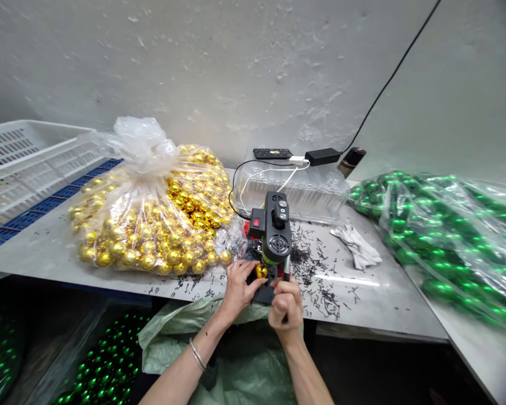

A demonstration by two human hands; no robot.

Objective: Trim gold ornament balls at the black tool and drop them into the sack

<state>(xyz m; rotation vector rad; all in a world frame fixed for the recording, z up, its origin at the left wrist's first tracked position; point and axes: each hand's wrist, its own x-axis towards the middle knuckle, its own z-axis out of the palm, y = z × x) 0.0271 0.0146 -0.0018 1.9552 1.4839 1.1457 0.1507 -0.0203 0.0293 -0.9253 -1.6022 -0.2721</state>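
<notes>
Grey, rough-plastered wall (pixel 236 73) rose behind a pale table (pixel 388 298), where a small black press (pixel 278 236) stood near the front edge, directly before me. Under its head sat one shiny gold ball (pixel 261 271). My left hand (pixel 238 282) was partly closed, thumb and fingers bent around the near and left sides of the ball, holding it. My right hand (pixel 287 306) was curled into a fist around the black grip of the lever (pixel 287 265), at the right of the press. Black scraps (pixel 326 292) were scattered over the table around the base. To the left slumped a clear bag (pixel 130 225) full of gold balls, its top gathered upright; beyond it was a white crate (pixel 37 163). Behind the press lay a clear plastic tray (pixel 320 194), with a black adapter (pixel 322 156) at its back edge and white cables (pixel 253 173) trailing over it. Farther right were a crumpled white glove (pixel 358 247) and a bag of green balls (pixel 447 230). Green sacking (pixel 168 332) hung below the table's edge.
</notes>
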